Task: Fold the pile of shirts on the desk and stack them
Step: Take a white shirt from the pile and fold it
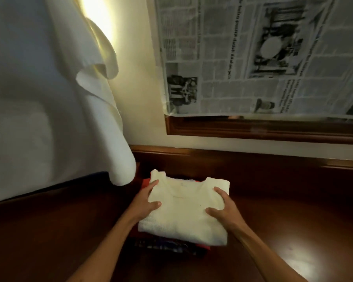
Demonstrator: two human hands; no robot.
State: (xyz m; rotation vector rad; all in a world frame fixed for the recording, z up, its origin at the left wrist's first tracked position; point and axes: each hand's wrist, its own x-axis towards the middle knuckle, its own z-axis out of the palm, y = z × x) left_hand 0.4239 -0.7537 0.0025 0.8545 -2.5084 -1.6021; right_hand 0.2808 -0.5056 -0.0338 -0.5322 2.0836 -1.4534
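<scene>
Fingers (154,183) of both hands curl over the cream shirt (183,212), left hand (147,198) on its left side, right hand (222,206) on its right. Shirt tops the stack (167,246) mid-surface (293,210), toward the back edge, long axis running away from the person.

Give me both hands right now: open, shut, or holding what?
Left hand: grips the left edge of the folded white shirt.
Right hand: grips the shirt's right edge.
</scene>
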